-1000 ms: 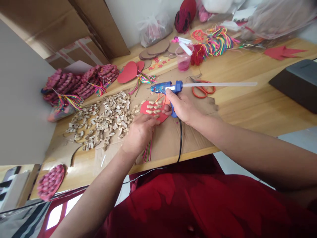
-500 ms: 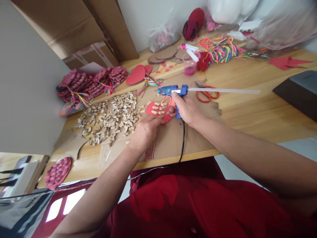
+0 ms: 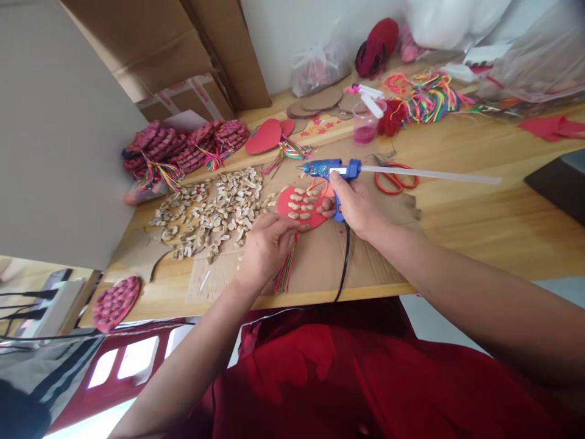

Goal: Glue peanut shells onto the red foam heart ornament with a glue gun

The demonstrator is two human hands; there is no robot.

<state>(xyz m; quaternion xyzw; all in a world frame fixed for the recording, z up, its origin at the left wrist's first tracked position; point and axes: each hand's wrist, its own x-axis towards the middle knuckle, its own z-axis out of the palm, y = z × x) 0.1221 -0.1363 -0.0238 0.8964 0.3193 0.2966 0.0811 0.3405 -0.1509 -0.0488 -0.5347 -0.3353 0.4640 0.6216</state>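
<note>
My right hand point(image 3: 359, 206) is closed round a blue glue gun point(image 3: 329, 171) with a long clear glue stick point(image 3: 439, 175) out of its back and a black cord point(image 3: 343, 262) running off the table edge. Its nozzle points left, above a red heart cutout point(image 3: 286, 202) partly covered with peanut shells. My left hand point(image 3: 265, 247) rests at the heart's lower left edge, fingers curled and pinched against it; a coloured tassel point(image 3: 286, 272) hangs from the heart beside this hand.
A heap of peanut shells point(image 3: 212, 207) lies left of the heart on brown cardboard point(image 3: 315, 262). Finished pink hearts point(image 3: 183, 146) pile at far left, one point(image 3: 115, 303) near the front edge. Orange scissors point(image 3: 395, 178), pink cup point(image 3: 364, 125), coloured cords point(image 3: 429, 97) lie behind.
The view has drifted, so everything sits a little lower and to the right in the picture. Both hands keep their places at the heart and the glue gun.
</note>
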